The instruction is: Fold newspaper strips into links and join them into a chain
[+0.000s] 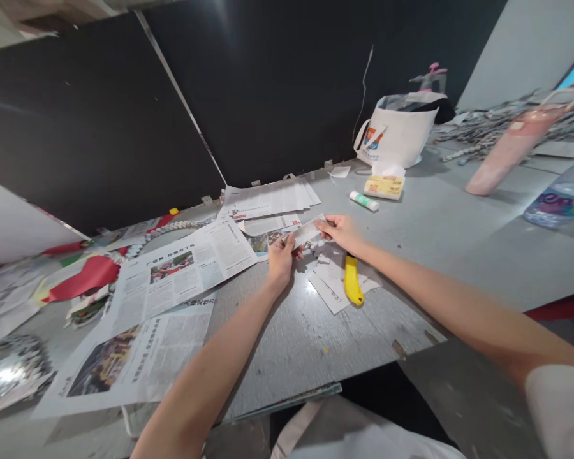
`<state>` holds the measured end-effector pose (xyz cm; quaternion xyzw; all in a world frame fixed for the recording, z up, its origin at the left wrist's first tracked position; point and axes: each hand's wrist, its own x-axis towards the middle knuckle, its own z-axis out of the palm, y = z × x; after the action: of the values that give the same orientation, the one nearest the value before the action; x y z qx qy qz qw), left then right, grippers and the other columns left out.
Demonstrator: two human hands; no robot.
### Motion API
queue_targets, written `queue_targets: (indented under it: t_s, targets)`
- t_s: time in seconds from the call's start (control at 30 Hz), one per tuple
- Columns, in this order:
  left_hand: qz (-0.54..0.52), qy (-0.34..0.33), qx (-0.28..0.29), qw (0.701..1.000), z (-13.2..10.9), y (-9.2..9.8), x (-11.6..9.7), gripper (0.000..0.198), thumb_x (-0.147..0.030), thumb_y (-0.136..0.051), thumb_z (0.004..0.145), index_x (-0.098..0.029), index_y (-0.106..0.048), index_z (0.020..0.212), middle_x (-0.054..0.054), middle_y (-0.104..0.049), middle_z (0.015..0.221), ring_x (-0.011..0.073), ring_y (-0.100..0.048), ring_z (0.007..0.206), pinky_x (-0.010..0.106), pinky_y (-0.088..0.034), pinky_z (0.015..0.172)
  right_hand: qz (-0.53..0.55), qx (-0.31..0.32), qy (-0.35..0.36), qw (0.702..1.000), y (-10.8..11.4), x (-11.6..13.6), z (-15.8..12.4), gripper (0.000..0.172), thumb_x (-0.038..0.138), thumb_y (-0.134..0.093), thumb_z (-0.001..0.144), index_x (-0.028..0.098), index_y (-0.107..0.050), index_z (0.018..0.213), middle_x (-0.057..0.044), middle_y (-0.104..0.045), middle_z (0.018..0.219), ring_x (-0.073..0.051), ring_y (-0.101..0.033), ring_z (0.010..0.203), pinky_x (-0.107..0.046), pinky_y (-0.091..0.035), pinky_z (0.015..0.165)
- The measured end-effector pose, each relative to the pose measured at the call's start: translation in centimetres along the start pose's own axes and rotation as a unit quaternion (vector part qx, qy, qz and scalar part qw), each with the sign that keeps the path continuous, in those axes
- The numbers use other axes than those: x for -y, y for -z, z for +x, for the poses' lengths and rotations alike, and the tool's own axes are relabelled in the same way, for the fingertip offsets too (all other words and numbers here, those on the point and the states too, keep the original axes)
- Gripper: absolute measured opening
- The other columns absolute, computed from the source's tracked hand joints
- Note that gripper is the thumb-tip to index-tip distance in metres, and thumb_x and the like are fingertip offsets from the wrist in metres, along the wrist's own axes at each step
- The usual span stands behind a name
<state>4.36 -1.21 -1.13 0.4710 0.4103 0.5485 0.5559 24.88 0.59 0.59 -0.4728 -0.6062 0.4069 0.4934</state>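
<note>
Both my hands hold a small strip of newspaper (308,230) just above the grey table (440,242). My left hand (281,259) pinches its left end, fingers closed. My right hand (340,232) grips its right end, fingers curled. Below my right hand lies a yellow utility knife (351,284) on a cut piece of newspaper (329,287). Small paper scraps lie between the hands.
Newspaper sheets (182,271) spread to the left, with red paper (83,275) beyond. A folded newspaper stack (268,199), a glue stick (364,201), a tissue pack (384,185), a white tote bag (395,136), a pink bottle (511,150) and a water bottle (559,201) stand farther back and right.
</note>
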Motion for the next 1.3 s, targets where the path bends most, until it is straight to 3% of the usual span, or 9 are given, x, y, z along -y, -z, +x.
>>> queue_targets:
  t_s: [0.2, 0.5, 0.7, 0.83, 0.93, 1.03, 1.13, 1.2, 1.3]
  targets:
    - [-0.012, -0.011, 0.028, 0.999, 0.0, 0.2, -0.1, 0.043, -0.049, -0.081, 0.09, -0.018, -0.062, 0.114, -0.001, -0.07, 0.067, 0.0129, -0.06, 0.05, 0.024, -0.044, 0.052, 0.01, -0.01, 0.021, 1.0, 0.2, -0.3, 0.1, 0.052, 0.071, -0.072, 0.087, 0.021, -0.065, 0.075, -0.002, -0.064, 0.068, -0.014, -0.052, 0.06, -0.029, -0.04, 0.057]
    - [-0.007, -0.001, 0.007, 1.0, -0.1, 0.1, -0.2, 0.039, -0.049, -0.079, 0.091, -0.018, -0.061, 0.107, -0.003, -0.066, 0.066, 0.0107, -0.057, 0.05, 0.024, -0.042, 0.052, 0.02, -0.003, 0.02, 1.0, 0.3, 0.1, -0.1, 0.054, 0.073, -0.073, 0.085, 0.021, -0.064, 0.074, -0.003, -0.066, 0.07, -0.015, -0.053, 0.062, -0.029, -0.042, 0.059]
    - [-0.035, -0.005, 0.025, 0.999, -0.3, 0.0, -0.6, 0.034, -0.037, -0.076, 0.087, -0.02, -0.059, 0.11, -0.001, -0.07, 0.073, 0.0105, -0.057, 0.05, 0.024, -0.04, 0.054, 0.057, 0.004, 0.025, 0.998, 0.5, 0.3, -0.1, 0.036, 0.056, -0.074, 0.087, 0.021, -0.07, 0.086, -0.002, -0.066, 0.073, -0.015, -0.051, 0.063, -0.03, -0.04, 0.06]
    - [-0.046, -0.012, 0.043, 0.998, -0.7, 0.0, -1.0, 0.023, -0.027, -0.072, 0.08, -0.021, -0.057, 0.096, 0.002, -0.074, 0.078, 0.0112, -0.058, 0.052, 0.024, -0.04, 0.055, 0.143, 0.003, 0.011, 0.99, 0.3, 0.1, 0.2, 0.022, 0.038, -0.071, 0.08, 0.022, -0.07, 0.095, -0.001, -0.064, 0.073, -0.016, -0.052, 0.064, -0.031, -0.042, 0.062]
    - [-0.063, -0.003, 0.079, 0.995, -1.0, 0.2, -1.3, 0.015, -0.025, -0.066, 0.073, -0.02, -0.056, 0.084, 0.006, -0.075, 0.078, 0.0139, -0.059, 0.054, 0.027, -0.042, 0.056, 0.173, -0.006, 0.012, 0.985, 0.1, 0.0, 0.4, 0.014, 0.033, -0.066, 0.074, 0.023, -0.067, 0.084, -0.001, -0.059, 0.071, -0.017, -0.051, 0.064, -0.032, -0.041, 0.063]
    - [-0.066, 0.029, 0.119, 0.99, -1.2, 0.4, -1.7, 0.015, -0.034, -0.062, 0.075, -0.02, -0.056, 0.075, 0.01, -0.073, 0.074, 0.0181, -0.061, 0.055, 0.031, -0.045, 0.057, 0.158, -0.009, 0.019, 0.987, 0.1, 0.2, 0.2, 0.01, 0.033, -0.064, 0.074, 0.024, -0.064, 0.078, -0.001, -0.055, 0.068, -0.018, -0.049, 0.064, -0.033, -0.041, 0.063]
    - [-0.047, 0.065, 0.144, 0.986, -1.2, 0.3, -1.8, 0.034, -0.055, -0.062, 0.086, -0.021, -0.061, 0.089, 0.009, -0.073, 0.073, 0.0197, -0.061, 0.055, 0.031, -0.045, 0.055, 0.131, 0.021, 0.031, 0.991, 0.1, 0.7, -0.4, 0.009, 0.033, -0.063, 0.078, 0.024, -0.065, 0.078, -0.001, -0.057, 0.07, -0.018, -0.05, 0.065, -0.033, -0.041, 0.064]
    - [-0.009, 0.065, 0.171, 0.983, -1.2, -0.1, -1.9, 0.048, -0.068, -0.064, 0.089, -0.021, -0.063, 0.099, 0.006, -0.071, 0.071, 0.0184, -0.06, 0.055, 0.03, -0.044, 0.055, 0.108, 0.056, 0.044, 0.992, 0.0, 1.2, -0.8, 0.01, 0.032, -0.063, 0.08, 0.023, -0.066, 0.079, -0.001, -0.058, 0.07, -0.018, -0.051, 0.066, -0.032, -0.041, 0.065]
    - [0.07, 0.036, 0.232, 0.97, -1.2, -0.4, -2.0, 0.055, -0.074, -0.069, 0.089, -0.019, -0.067, 0.093, 0.001, -0.06, 0.06, 0.0134, -0.05, 0.052, 0.027, -0.039, 0.054, 0.063, 0.083, 0.055, 0.993, -0.4, 2.1, -1.4, 0.014, 0.034, -0.062, 0.086, 0.022, -0.07, 0.086, 0.0, -0.059, 0.07, -0.018, -0.052, 0.067, -0.032, -0.041, 0.065]
